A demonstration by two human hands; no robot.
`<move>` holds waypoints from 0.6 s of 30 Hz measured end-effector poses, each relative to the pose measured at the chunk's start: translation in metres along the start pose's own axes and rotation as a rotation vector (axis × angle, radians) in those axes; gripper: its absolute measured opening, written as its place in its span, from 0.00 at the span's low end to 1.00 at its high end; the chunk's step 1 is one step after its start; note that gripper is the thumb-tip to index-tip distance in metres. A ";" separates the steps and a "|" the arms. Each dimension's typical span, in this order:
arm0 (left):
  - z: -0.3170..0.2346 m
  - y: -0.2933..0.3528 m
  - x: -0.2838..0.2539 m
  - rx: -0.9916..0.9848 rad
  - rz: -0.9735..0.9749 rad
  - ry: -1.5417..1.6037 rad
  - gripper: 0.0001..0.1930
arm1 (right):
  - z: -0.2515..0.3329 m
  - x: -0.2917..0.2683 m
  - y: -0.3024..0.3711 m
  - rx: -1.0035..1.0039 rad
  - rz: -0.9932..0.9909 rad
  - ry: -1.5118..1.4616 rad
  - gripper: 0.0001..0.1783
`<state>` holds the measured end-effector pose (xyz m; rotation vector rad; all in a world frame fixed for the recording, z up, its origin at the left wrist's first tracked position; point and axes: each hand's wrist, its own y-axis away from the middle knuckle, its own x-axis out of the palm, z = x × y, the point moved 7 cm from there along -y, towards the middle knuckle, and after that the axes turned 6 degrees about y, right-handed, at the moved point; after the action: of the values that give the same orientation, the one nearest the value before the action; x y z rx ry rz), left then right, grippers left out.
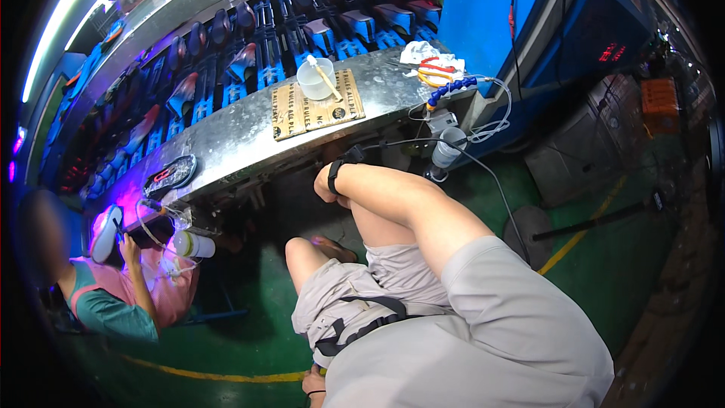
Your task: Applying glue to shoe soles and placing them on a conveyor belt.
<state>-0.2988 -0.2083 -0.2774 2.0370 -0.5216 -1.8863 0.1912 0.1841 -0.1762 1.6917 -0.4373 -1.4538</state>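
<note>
The right hand (326, 183) (black wristband) rests curled on the knee (361, 204), gripping nothing, below the steel bench (226, 140); the left hand (313, 384) barely shows, grip unclear.

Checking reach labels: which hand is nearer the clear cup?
Right. The right hand is below the cup, under the bench edge; the left hand is at the picture's bottom edge.

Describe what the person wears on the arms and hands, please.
The right arm is bare below a loose light grey short sleeve. A black band wristwatch circles the right wrist beside the right hand. The left hand, at the lower edge, wears a thin dark wrist band.
</note>
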 end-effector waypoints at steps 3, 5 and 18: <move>0.017 -0.006 0.019 -0.009 0.014 -0.032 0.14 | -0.003 0.004 -0.027 -0.006 -0.055 0.008 0.16; 0.024 -0.009 0.035 -0.044 0.027 -0.039 0.13 | -0.004 0.006 -0.033 -0.004 -0.058 0.018 0.14; 0.010 -0.003 0.026 0.007 -0.033 -0.017 0.14 | -0.003 0.010 -0.028 -0.045 -0.044 0.029 0.15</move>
<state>-0.3070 -0.2180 -0.3024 2.0479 -0.5029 -1.9252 0.1897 0.1940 -0.2042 1.6941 -0.3516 -1.4583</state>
